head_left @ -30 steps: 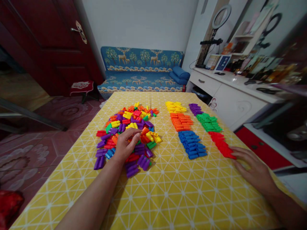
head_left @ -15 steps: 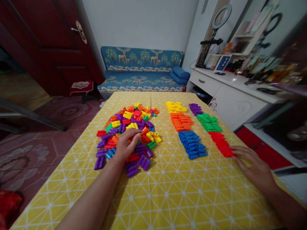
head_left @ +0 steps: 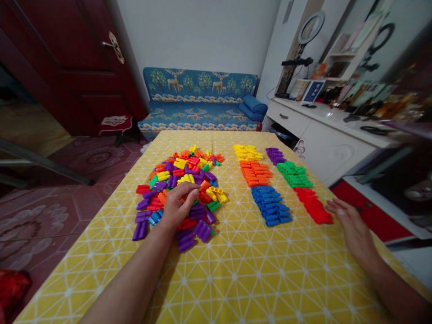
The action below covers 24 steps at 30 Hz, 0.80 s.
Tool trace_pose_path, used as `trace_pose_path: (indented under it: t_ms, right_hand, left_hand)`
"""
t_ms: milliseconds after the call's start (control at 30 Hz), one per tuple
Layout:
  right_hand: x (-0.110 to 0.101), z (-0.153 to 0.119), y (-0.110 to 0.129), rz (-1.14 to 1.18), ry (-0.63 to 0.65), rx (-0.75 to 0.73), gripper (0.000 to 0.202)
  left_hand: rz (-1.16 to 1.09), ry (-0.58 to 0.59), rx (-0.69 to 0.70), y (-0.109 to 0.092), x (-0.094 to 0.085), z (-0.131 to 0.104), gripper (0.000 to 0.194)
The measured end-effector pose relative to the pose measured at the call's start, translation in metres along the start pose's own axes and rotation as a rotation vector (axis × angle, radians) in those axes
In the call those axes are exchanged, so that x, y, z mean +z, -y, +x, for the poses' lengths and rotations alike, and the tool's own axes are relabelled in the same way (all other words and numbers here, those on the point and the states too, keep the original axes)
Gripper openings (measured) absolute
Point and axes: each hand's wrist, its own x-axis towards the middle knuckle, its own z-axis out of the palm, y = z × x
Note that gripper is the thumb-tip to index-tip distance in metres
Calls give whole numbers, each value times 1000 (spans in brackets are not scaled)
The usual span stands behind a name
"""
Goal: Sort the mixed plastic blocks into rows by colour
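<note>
My left hand (head_left: 178,204) rests over a mixed pile of plastic tube-shaped building pieces, its fingers loosely bent and the thumb apart from them. Purple pieces (head_left: 203,229), yellow pieces (head_left: 216,194) and red pieces (head_left: 143,189) lie around it. What sits under the palm is hidden. On the right, my right hand (head_left: 351,225) is open, fingers stretched, just beside the red group (head_left: 312,206) and apart from it. Neat groups stand in two columns: yellow (head_left: 248,152), orange (head_left: 255,173) and blue (head_left: 271,205); purple (head_left: 275,155) and green (head_left: 294,174) above the red.
A yellow patterned cloth (head_left: 216,288) covers the table. Beyond it stands a blue sofa (head_left: 202,108). A white dresser (head_left: 337,135) with bottles and a ring light (head_left: 311,28) is at the right. A red stool (head_left: 115,123) stands near the door (head_left: 67,58).
My right hand has let go of the red group's near end and drawn slightly away to the right, its fingers straightening. My left hand stays in place over the pile.
</note>
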Motion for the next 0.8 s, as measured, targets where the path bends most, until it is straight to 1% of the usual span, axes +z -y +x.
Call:
trace_pose_path:
  t_ms: [67,100,167,333,500,567,633,700,733,800]
  right_hand:
    - [5,2,-2,128,43,79,45]
    - [7,2,-2,179,62,95,45]
    - [9,3,0,222,48,85,43]
    - [11,0,8,227,20,35,39]
    - [12,-2,4,210,1,18,39]
    - [10,-2,10,173,-33,-9,39]
    - [9,-2,28,112,-82,-88,39]
    - [11,-4,58,83,-112,-212,37]
    - [14,-5,77,97,-100,-280,36]
    - [28,-11,117,160,-11,-395,31]
  left_hand:
    - [-2,4,-1,0,0,0,20]
    - [-5,4,-2,0,0,0,21]
    - [-11,0,-5,0,0,0,21]
    - [-5,-3,-10,-1,0,1,22]
    - [-22,-2,-19,-2,0,1,23]
    - [-29,-7,-18,-2,0,0,23]
    - [-30,-16,-9,-2,0,0,23]
    - [-29,-20,-1,-2,0,1,23]
    - [-31,-24,-1,-2,0,1,23]
    - [-34,-35,-4,-2,0,1,24]
